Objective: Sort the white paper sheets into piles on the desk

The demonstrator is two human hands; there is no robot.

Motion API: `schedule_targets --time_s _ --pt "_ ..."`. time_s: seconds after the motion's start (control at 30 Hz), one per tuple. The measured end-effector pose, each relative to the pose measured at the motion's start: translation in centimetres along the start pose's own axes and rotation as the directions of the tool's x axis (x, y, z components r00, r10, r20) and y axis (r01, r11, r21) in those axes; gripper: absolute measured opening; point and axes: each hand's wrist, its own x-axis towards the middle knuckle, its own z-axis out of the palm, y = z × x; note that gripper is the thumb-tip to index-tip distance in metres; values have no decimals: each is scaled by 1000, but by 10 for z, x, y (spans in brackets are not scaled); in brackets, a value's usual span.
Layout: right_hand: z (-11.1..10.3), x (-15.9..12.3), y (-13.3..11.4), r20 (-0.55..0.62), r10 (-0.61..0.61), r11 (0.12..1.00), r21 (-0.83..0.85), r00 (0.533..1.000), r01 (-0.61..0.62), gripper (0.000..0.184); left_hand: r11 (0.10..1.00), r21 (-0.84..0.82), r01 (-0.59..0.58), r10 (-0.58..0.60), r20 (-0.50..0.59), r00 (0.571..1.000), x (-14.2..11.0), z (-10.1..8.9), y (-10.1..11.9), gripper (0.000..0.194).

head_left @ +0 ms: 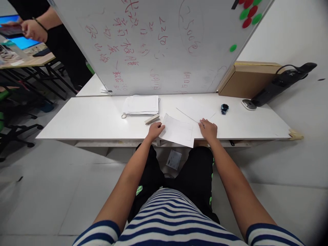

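A white sheet of paper (178, 131) lies at the near edge of the white table (89, 119), one corner hanging past the edge. My left hand (155, 130) is closed on the sheet's left edge. My right hand (208, 129) rests at its right side with fingers curled, pinching the paper there. A second white sheet (196, 110) lies flat just beyond. A cream stapler (152, 119) sits right behind my left hand, and a stack of papers (141, 104) lies farther back.
A whiteboard (164, 44) with red writing leans at the table's back. A small dark watch-like object (224, 108), a cardboard box (247, 79), a black power strip (282, 82) and a small ring (124, 116) are on or by the table. Another person (38, 29) stands far left at a desk.
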Motion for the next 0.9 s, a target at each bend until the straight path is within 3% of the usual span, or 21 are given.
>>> schedule_targets --time_s 0.13,0.27,0.4,0.6,0.77,0.9 --pt "6 -1 1 -97 -67 998 -24 993 65 32 1000 -13 18 -18 11 1000 0 0 0 32" --pt "6 1 -1 -147 -153 979 -159 977 129 32 1000 -7 31 -31 -3 1000 -1 0 2 33" --pt "1 9 -7 -132 -252 942 -260 959 212 39 999 -17 41 -41 -10 999 -1 0 3 33" --pt "-5 24 -13 -76 -303 938 -201 950 283 37 999 -6 37 -37 -9 999 -1 0 2 33" --pt "-1 24 -18 -59 -163 985 -60 985 160 23 999 -13 33 -34 -13 999 0 0 2 34" --pt "4 24 -19 -65 35 970 243 997 -18 17 999 -15 38 -38 -19 999 0 1 2 34"
